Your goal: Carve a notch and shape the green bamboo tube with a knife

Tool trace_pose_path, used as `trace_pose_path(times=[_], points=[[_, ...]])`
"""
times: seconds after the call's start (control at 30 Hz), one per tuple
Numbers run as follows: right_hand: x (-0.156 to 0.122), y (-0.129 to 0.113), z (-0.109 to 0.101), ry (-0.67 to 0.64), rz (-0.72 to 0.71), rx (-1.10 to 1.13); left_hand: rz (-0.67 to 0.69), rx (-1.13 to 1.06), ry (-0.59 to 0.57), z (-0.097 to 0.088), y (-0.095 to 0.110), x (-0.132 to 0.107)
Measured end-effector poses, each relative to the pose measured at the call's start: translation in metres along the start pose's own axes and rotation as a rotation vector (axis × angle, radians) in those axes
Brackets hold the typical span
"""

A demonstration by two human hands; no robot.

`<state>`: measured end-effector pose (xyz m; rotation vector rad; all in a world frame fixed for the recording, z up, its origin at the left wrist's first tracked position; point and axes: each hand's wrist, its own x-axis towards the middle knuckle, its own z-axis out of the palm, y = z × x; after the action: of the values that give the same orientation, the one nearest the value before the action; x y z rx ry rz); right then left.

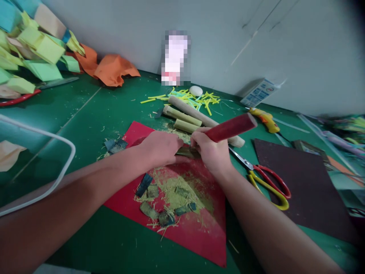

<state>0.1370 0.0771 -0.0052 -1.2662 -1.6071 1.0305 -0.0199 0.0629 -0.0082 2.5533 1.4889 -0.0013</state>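
My left hand is closed on a short green bamboo piece over a red mat. Gripped in my right hand is a tool with a thick red handle, which slants up to the right. Its working end is hidden at the bamboo between my hands. Yellowish dust and several dark green chips lie scattered on the mat. Just beyond my hands rest more cut bamboo pieces and a long pale wooden rod.
Scissors with red and yellow handles lie right of the mat by a dark brown board. Behind are yellow strips, a yellow glue gun and a small box. Folded papers and orange paper sit far left.
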Motion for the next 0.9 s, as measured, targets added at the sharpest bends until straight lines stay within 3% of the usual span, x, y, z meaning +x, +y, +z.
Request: trace_pose_path(times=[0.33,0.57,0.77,0.9], points=[[-0.0007,-0.0023,0.0019,-0.056,-0.039,-0.057,0.016,-0.011,0.006,-0.0013,-0.001,-0.0015],[-0.0011,-0.0019,0.0026,0.014,-0.05,-0.046,-0.008,0.014,-0.007,-0.0014,0.0002,-0.0008],[0.0009,-0.0001,0.0049,-0.02,-0.067,-0.123,0.011,-0.036,0.024,0.0019,-0.0029,-0.0019],[0.0003,-0.0042,0.0026,-0.082,-0.03,-0.043,0.007,-0.025,-0.006,-0.0014,-0.0014,-0.0016]])
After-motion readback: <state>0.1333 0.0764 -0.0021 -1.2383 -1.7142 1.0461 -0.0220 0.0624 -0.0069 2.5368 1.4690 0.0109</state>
